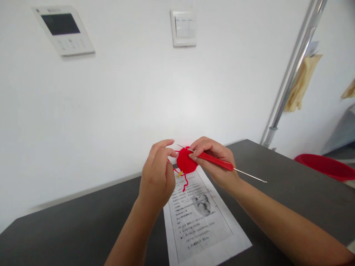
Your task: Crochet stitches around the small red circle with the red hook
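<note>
A small round red crochet piece [186, 162] hangs in the air between my two hands, above the dark table. My left hand [157, 176] is closed, pinching its left edge, with red yarn tails and a small yellow marker [180, 174] dangling below. My right hand [215, 162] is closed round a crochet hook with a red handle [217, 161]. The hook's metal tip points left over the top of the piece, and its thin metal tail sticks out to the right.
A printed paper sheet [201, 221] lies on the dark grey table [69, 232] under my hands. A white wall with a control panel [63, 29] and light switch [183, 28] stands behind. A metal pole [292, 74] and a red basin [325, 166] are at right.
</note>
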Demonstrator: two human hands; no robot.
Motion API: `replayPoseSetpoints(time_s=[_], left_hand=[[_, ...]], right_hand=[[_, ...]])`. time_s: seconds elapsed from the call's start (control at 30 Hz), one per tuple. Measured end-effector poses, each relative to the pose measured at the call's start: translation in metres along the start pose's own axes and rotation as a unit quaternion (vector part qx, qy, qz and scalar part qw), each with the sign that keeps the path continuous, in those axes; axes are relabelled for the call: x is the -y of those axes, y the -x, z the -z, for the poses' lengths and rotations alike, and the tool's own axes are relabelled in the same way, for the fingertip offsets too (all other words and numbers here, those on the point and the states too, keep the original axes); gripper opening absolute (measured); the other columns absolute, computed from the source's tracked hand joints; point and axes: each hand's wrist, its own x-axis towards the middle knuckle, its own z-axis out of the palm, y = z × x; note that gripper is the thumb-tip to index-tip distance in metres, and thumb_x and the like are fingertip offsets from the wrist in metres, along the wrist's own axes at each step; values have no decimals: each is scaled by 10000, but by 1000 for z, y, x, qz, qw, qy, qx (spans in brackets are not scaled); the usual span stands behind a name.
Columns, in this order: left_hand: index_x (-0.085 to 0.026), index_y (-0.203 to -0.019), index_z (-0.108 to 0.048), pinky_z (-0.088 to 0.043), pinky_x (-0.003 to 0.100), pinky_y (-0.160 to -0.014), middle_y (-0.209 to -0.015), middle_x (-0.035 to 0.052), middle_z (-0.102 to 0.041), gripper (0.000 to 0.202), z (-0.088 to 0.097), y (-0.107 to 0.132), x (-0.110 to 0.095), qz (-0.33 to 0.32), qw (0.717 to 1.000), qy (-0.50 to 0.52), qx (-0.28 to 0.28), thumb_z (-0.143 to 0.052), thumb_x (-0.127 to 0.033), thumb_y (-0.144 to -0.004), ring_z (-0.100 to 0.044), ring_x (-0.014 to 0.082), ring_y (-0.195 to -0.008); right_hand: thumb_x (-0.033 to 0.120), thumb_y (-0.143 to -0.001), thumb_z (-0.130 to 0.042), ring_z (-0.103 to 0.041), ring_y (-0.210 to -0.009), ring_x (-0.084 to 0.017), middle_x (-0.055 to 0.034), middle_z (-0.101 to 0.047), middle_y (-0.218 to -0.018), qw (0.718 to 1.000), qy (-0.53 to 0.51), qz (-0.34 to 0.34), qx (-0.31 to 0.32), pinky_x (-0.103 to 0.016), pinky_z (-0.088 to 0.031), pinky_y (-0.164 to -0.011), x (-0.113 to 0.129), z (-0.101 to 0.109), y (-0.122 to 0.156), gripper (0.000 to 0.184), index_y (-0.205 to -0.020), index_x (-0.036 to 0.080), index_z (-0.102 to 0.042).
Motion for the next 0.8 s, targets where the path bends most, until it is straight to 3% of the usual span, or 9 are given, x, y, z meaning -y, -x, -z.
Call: replayPoseSetpoints(time_s=[0.17, 0.27, 0.33, 0.4, 0.53, 0.63, 0.8], left_hand=[[-142, -972, -681, -554, 358, -926, -1115, 142, -738, 377, -1, 0, 1, 6, 1000, 4, 25, -379, 32, -829, -695, 213, -1057], [-138, -992, -722, -541, 328, -932, -1079, 109, -759, 414, -2, -1, 0, 89, 989, 108, 42, -390, 21, -803, -698, 193, -1024], [-167, -971, -748, -537, 306, -910, -1068, 77, -766, 402, -1, -4, -2, 187, 956, 220, 57, -420, -5, -806, -695, 183, -1010], [-198, -970, -767, -539, 286, -874, -1053, 53, -770, 325, 0, -7, -4, 273, 900, 333, 68, -488, -77, -853, -697, 176, -978], [-240, -946, -789, -549, 249, -811, -939, 14, -787, 152, 3, -10, -8, 347, 805, 473, 91, -735, -201, -810, -704, 152, -859], [-241, -902, -801, -553, 231, -778, -852, 1, -786, 171, 5, -11, -10, 365, 780, 499, 95, -814, -180, -743, -694, 131, -786], [-216, -856, -801, -551, 231, -737, -814, 8, -776, 161, 11, -14, -10, 391, 775, 486, 101, -836, -159, -710, -691, 139, -788]], right_hand=[[108, -842, -733, -651, -803, -128, -2, -687, -870, 1000, -28, -7, 1, -281, -527, -752, 0, -2, 1, 130, -793, 224, -699], [83, -831, -732, -647, -795, -119, 1, -686, -866, 998, -54, -3, 12, -275, -522, -750, 0, -2, 0, 151, -783, 224, -706], [74, -831, -728, -648, -808, -117, 0, -688, -880, 998, -61, -4, 30, -273, -515, -763, -2, -1, 0, 155, -793, 224, -717], [79, -831, -729, -648, -822, -117, 0, -688, -886, 997, -71, -17, 41, -271, -508, -773, -4, 0, -1, 148, -801, 224, -722], [105, -833, -735, -639, -819, -115, 5, -675, -868, 994, -85, -45, 56, -261, -494, -768, -4, 4, -3, 122, -798, 219, -710], [135, -846, -731, -609, -797, -113, 5, -646, -873, 991, -84, -64, 77, -254, -483, -732, 0, 5, -3, 95, -821, 219, -694], [293, -866, -747, -575, -750, -121, 4, -612, -835, 989, -79, -87, 92, -254, -474, -662, 5, 3, -3, 105, -829, 215, -686]])
